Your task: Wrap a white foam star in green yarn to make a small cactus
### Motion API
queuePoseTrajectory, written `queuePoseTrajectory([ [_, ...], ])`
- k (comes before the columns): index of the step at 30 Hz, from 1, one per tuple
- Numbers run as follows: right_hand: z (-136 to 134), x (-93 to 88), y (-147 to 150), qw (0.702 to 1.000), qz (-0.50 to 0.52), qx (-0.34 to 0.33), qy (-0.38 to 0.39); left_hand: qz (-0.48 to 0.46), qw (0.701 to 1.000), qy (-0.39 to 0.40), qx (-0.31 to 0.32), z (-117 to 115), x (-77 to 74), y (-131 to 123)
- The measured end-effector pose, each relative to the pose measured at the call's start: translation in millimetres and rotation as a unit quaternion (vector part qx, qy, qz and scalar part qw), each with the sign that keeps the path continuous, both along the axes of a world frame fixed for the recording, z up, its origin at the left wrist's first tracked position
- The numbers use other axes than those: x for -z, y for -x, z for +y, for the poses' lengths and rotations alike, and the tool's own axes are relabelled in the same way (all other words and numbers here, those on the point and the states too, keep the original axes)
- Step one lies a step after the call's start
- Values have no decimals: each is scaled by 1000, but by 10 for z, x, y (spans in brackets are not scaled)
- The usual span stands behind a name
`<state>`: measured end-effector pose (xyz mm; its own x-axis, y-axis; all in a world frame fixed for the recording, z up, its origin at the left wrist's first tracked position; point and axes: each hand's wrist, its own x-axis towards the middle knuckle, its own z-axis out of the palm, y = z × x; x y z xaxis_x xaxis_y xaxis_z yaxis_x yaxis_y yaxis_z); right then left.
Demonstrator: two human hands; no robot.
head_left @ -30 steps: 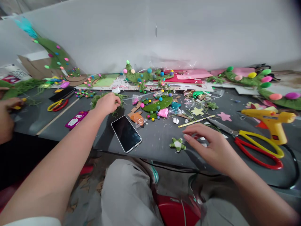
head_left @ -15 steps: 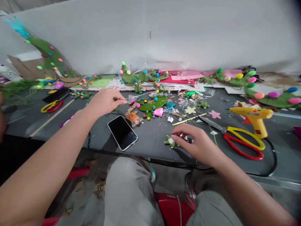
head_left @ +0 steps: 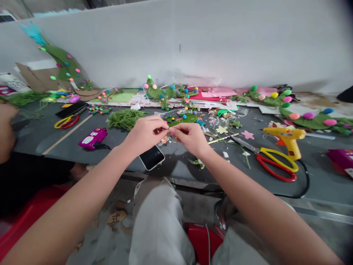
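My left hand (head_left: 149,131) and my right hand (head_left: 190,135) meet above the middle of the table, thumbs and fingertips pinched together. Whatever lies between the fingertips is too small to make out. Below them is a smartphone (head_left: 152,158) with a dark screen, partly covered by my left hand. A small green yarn-wrapped piece (head_left: 199,163) lies on the table under my right wrist. Just beyond my left hand sits a heap of green yarn (head_left: 125,118). A green felt leaf (head_left: 189,118) with pompoms shows behind my fingers.
On the right lie red-and-yellow-handled scissors (head_left: 275,162) and a yellow glue gun (head_left: 289,137) with a black cord. A purple device (head_left: 93,139) stands on the left. Pompom-dotted green pieces (head_left: 162,90) line the wall. Another person's arm (head_left: 7,129) is at the far left.
My left hand has moved right and my right hand up and left, so they now meet. My right hand has let go of the small green piece. The view has shifted, showing the yarn heap.
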<state>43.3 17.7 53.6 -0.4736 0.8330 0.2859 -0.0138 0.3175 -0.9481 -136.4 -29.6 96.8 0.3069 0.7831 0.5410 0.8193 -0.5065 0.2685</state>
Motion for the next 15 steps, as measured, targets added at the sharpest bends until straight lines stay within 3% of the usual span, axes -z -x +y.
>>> queuePoseTrajectory([
  [4,-8,-121,-191,997,29,60,-24,47,998,52,9,61,70,120],
  [8,143,-316,-747,963,223,26,147,69,990,109,-62,187,177,389],
  [10,223,-361,-1066,950,258,42,173,28,984,130,-117,199,197,442],
  [12,258,-334,-1304,943,257,100,185,-26,976,145,-160,156,179,371],
  [15,199,-185,-1432,947,197,156,199,-78,973,149,-160,66,114,157],
])
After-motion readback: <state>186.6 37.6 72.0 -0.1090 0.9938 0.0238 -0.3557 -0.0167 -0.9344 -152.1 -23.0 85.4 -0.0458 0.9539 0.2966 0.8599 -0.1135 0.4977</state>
